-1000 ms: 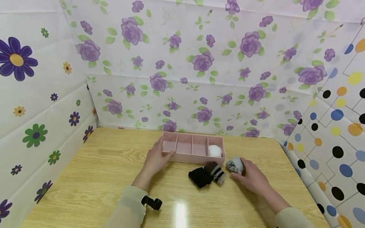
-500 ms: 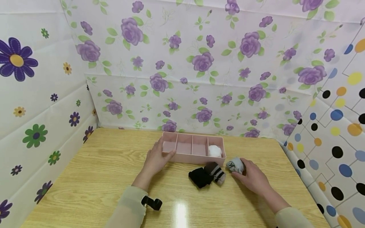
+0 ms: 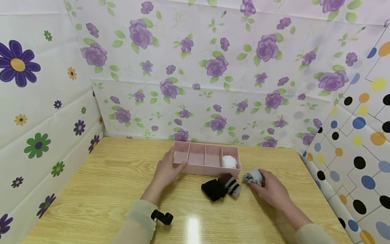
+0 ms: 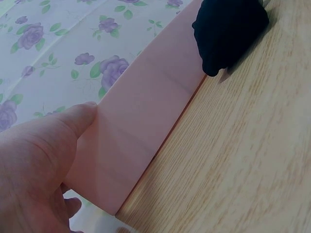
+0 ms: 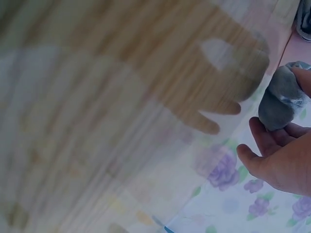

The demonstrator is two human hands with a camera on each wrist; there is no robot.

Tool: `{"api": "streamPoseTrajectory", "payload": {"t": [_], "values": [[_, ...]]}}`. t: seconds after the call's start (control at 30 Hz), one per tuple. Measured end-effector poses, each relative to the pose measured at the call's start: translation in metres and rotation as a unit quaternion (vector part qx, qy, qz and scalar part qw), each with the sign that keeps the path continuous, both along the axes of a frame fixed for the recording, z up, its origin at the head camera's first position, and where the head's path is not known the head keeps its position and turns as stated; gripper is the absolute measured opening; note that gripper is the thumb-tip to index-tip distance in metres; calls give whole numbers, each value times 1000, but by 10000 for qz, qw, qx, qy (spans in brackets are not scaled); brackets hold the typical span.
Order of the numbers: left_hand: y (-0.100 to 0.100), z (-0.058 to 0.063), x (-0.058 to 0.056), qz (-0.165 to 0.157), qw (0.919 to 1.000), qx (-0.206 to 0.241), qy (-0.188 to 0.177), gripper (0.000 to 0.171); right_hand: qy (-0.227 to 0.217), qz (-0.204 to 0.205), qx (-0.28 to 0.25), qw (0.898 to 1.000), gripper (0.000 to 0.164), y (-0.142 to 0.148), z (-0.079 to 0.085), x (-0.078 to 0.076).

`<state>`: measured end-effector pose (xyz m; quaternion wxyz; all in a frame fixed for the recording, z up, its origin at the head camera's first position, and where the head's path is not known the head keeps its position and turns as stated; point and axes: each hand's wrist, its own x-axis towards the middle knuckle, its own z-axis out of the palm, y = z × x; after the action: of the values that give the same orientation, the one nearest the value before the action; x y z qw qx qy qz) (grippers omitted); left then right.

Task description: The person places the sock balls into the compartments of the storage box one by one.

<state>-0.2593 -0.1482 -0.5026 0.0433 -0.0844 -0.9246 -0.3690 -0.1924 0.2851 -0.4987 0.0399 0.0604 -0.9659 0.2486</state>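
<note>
Right hand (image 3: pixel 274 190) is pinching the gray sock bundle (image 3: pixel 252 177), thumb and fingers curving around one side, between pink box (image 3: pixel 207 170) and tabletop's (image 3: pixel 115 183) right edge; left hand (image 3: pixel 167 170) is gripping the box's left end, near the far edge. Risk, I'm judging: that partial hold (lift unclear) could be letting the roll slip or unfurl.

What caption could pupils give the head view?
Left hand grips a pink divided box; right hand holds a gray cloth bundle near a black bundle and a striped bundle.
</note>
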Motion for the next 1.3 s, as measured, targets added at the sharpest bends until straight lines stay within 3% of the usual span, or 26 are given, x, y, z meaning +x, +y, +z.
{"api": "streamPoseTrajectory", "payload": {"t": [0.4, 0.9, 1.3], "values": [[2, 3, 1, 30, 10000, 58, -40, 104, 104, -69, -114, 9999, 76, 4, 10, 7], [2, 6, 3, 13, 9999, 81, -73, 103, 345, 58, -193, 9992, 74, 4, 36, 14], [1, 6, 3, 16, 9999, 120, -78, 103, 631, 254, -187, 9975, 73, -2, 52, 8]]}}
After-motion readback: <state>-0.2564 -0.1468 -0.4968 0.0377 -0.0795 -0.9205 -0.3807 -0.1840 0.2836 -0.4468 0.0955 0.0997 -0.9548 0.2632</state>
